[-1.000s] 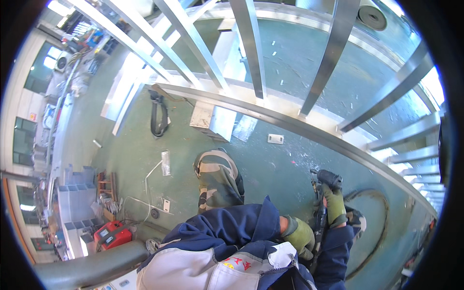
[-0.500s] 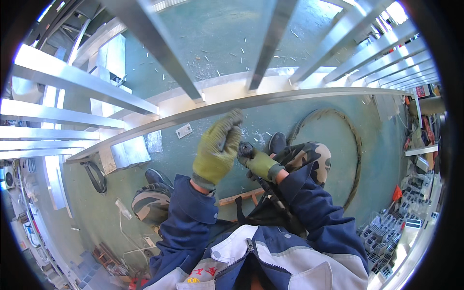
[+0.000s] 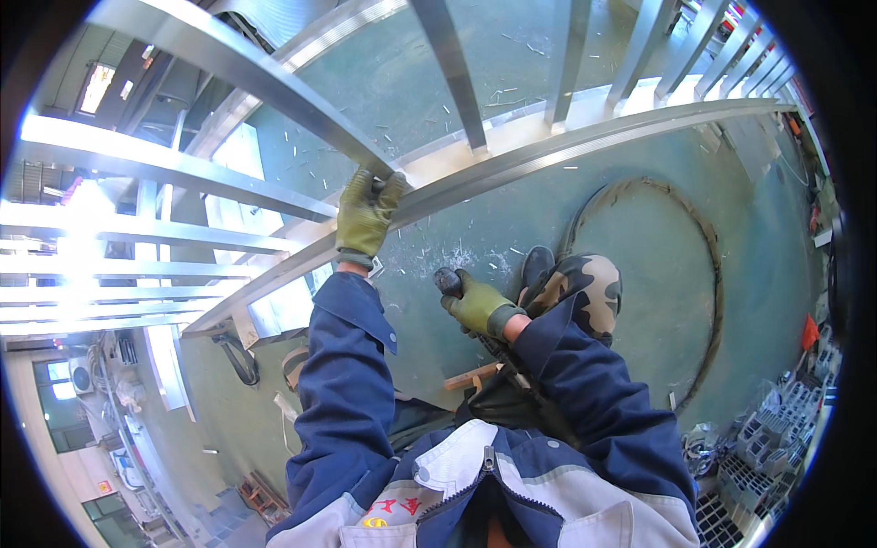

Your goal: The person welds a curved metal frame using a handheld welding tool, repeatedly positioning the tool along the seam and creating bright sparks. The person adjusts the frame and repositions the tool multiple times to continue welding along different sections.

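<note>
Fingers (image 3: 396, 189) of the left hand (image 3: 365, 222) curl at the foot of a metal bar (image 3: 279, 89) — whether gripping, I cannot tell — while the right hand (image 3: 480, 306) clasps a black tool (image 3: 447, 280).

Red characters (image 3: 395, 505) stand on the work jacket (image 3: 539, 475), on the wearer's left chest near the upper edge of the pocket (image 3: 379, 537), a yellow emblem (image 3: 375, 522) just beside them. A wall placard (image 3: 104, 487), apparently a sign, is illegibly small.

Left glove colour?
Yellowish olive green. The left glove shows best in the head view.
</note>
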Motion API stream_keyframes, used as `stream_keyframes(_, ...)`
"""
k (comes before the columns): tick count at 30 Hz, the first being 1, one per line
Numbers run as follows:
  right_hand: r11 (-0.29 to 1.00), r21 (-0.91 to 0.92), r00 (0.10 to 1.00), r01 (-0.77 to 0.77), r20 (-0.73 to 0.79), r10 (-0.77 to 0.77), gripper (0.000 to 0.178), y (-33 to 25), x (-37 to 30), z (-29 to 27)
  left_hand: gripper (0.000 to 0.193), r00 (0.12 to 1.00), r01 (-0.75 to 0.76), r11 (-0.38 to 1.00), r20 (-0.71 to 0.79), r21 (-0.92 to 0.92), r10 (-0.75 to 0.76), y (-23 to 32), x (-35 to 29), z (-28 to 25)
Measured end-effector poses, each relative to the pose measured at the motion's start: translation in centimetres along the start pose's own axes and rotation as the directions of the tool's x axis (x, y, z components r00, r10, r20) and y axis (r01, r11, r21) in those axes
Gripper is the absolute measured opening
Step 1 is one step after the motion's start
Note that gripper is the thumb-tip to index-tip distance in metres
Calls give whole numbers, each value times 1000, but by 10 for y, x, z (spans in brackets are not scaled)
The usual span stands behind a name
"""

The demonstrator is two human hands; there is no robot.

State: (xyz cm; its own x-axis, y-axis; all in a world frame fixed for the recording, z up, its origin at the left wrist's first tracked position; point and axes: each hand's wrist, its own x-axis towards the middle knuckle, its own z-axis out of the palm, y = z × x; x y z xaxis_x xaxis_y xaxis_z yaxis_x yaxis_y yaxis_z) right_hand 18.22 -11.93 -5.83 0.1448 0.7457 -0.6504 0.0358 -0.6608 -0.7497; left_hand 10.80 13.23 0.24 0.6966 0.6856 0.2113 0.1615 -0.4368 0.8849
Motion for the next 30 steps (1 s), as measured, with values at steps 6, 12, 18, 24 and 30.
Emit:
stream_keyframes(6,995,-45,990,94,-97,-98,74,14,3,3,25,987,-148,948,-12,283,158,-17,9,-7)
stream_keyframes(12,998,-24,995,65,-79,-67,74,8,-7,-5,22,988,-140,955,-26,260,152,-9,3,-7)
stream_keyframes(18,999,-20,997,37,-69,-38,78,9,-3,-3,16,988,-148,961,-18,235,157,-9,6,-6)
stream_keyframes(24,997,75,997,-28,-72,34,80,5,-10,-11,11,975,-195,898,-21,394,220,-8,4,-7)
stream_keyframes(30,990,134,996,-45,-73,55,82,-4,-20,-20,12,976,-197,869,2,455,220,-3,4,-7)
